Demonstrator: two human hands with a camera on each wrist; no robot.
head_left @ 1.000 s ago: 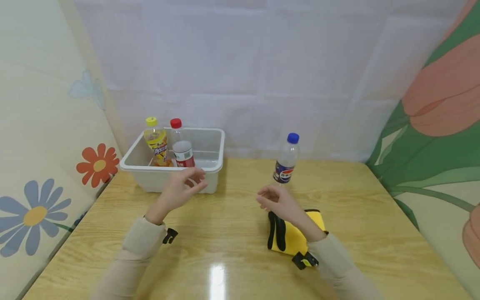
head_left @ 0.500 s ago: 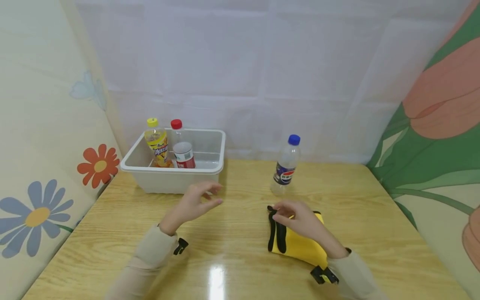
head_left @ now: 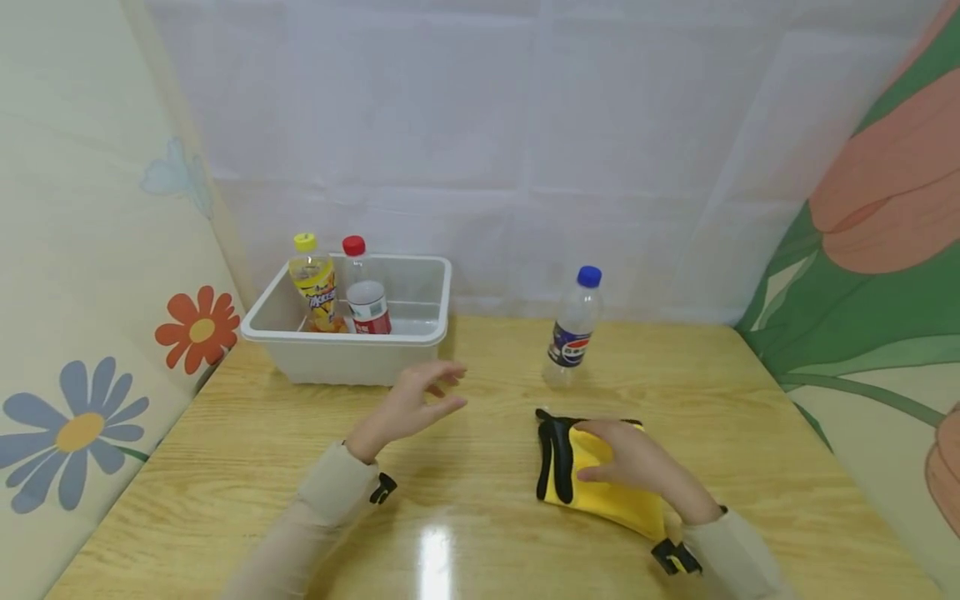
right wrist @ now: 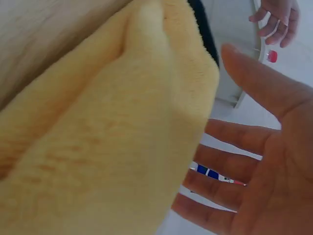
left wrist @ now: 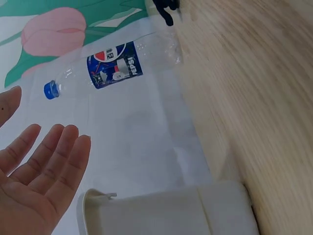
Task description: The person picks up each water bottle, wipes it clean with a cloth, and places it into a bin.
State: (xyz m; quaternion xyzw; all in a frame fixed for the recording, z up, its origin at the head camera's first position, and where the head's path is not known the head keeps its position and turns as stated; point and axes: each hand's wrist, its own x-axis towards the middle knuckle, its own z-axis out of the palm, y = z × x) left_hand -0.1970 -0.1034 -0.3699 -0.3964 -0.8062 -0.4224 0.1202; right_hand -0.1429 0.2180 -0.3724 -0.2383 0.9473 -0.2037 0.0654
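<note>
A folded yellow cloth with black edging [head_left: 618, 500], plush in the right wrist view, lies on the table at right. My right hand [head_left: 630, 458] is over it, thumb and fingers spread apart. In the right wrist view the fingertips [right wrist: 215, 193] pass behind the cloth's edge, partly hidden, and the thumb stands apart from them. My left hand [head_left: 416, 404] hovers over the table in front of the bin, fingers loosely bent, nothing in it. A clear Pepsi bottle with a blue cap [head_left: 573, 329] stands upright behind the cloth.
The white plastic bin [head_left: 345, 362] at the back left holds a yellow-capped bottle [head_left: 318, 292] and a red-capped bottle [head_left: 367, 300], both leaning slightly. A white sheet [head_left: 525, 150] hangs behind the wooden table [head_left: 480, 533], with flower-printed cloths at both sides.
My right hand has moved back from near the Pepsi bottle, rightward and down over the yellow cloth. My left hand has shifted right, away from the bin's front.
</note>
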